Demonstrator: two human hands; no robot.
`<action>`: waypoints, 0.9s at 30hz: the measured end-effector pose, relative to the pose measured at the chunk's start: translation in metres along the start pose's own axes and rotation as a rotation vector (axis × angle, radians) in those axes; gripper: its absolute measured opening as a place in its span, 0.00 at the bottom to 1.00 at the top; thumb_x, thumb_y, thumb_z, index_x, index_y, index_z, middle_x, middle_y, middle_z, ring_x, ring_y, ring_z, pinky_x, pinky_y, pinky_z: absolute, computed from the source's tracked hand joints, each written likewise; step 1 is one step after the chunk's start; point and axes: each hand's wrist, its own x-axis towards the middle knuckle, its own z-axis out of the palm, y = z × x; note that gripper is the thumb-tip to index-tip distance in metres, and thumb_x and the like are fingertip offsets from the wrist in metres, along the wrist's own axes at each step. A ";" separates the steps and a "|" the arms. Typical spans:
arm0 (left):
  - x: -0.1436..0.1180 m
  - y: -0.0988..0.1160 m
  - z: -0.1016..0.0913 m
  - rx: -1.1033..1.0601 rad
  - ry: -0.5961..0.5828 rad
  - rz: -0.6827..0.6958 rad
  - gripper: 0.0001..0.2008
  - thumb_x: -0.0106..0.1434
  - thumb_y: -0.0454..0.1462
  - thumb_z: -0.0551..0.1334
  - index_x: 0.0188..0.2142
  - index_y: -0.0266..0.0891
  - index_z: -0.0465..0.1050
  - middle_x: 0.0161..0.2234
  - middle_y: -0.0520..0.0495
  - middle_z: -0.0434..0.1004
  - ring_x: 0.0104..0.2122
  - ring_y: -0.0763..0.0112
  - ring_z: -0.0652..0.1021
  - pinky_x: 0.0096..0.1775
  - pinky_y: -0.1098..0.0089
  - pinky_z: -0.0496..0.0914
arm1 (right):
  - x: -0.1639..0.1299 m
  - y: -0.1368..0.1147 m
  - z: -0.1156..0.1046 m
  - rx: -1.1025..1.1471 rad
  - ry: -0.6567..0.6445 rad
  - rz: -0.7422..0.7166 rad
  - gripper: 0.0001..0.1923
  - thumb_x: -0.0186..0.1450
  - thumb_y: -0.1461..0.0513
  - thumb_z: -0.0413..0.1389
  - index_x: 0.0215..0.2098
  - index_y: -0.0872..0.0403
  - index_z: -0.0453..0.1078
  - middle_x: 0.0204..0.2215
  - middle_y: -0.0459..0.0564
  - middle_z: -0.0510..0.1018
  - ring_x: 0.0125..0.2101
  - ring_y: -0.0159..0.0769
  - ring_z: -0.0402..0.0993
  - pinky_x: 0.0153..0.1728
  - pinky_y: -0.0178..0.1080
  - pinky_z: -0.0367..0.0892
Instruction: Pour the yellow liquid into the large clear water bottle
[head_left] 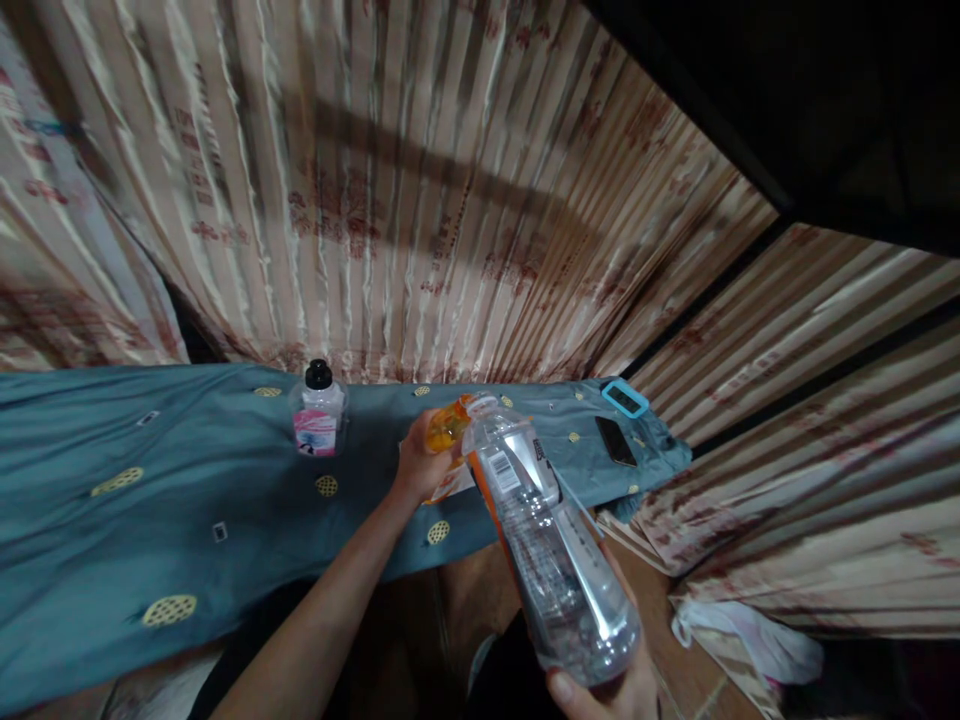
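My right hand [604,690] grips the base of a clear plastic bottle [555,560] with an orange-and-white label, tilted so its open neck points away toward the table. My left hand [420,460] reaches forward over the teal tablecloth [150,500] and holds a small orange bottle [448,428] right at the clear bottle's neck. The two bottle mouths sit close together; whether they touch is hidden.
A small clear bottle with a black cap and pink label [318,410] stands at the table's back. A dark phone [616,440] and a blue-rimmed object [625,397] lie at the right end. Striped curtains [420,200] hang behind. A white bag [757,640] lies on the floor.
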 end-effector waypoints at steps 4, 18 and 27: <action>0.001 -0.002 0.000 0.028 0.001 0.003 0.18 0.50 0.39 0.73 0.41 0.42 0.74 0.36 0.51 0.81 0.37 0.63 0.81 0.43 0.61 0.76 | -0.001 -0.003 0.002 -0.001 0.019 0.010 0.49 0.59 0.40 0.66 0.69 0.51 0.55 0.59 0.56 0.77 0.55 0.52 0.79 0.51 0.43 0.77; 0.001 0.000 0.001 0.058 -0.011 0.004 0.19 0.50 0.37 0.72 0.43 0.40 0.74 0.39 0.46 0.82 0.40 0.59 0.82 0.46 0.58 0.76 | -0.003 -0.020 0.006 0.016 0.050 0.139 0.58 0.55 0.36 0.66 0.70 0.59 0.53 0.60 0.63 0.76 0.56 0.53 0.77 0.54 0.42 0.72; 0.001 -0.001 0.001 0.060 -0.024 0.009 0.20 0.50 0.38 0.72 0.43 0.41 0.73 0.39 0.48 0.82 0.40 0.60 0.81 0.46 0.58 0.76 | -0.003 -0.016 0.004 -0.033 0.061 0.109 0.60 0.55 0.36 0.65 0.69 0.66 0.52 0.61 0.68 0.73 0.58 0.54 0.75 0.56 0.41 0.71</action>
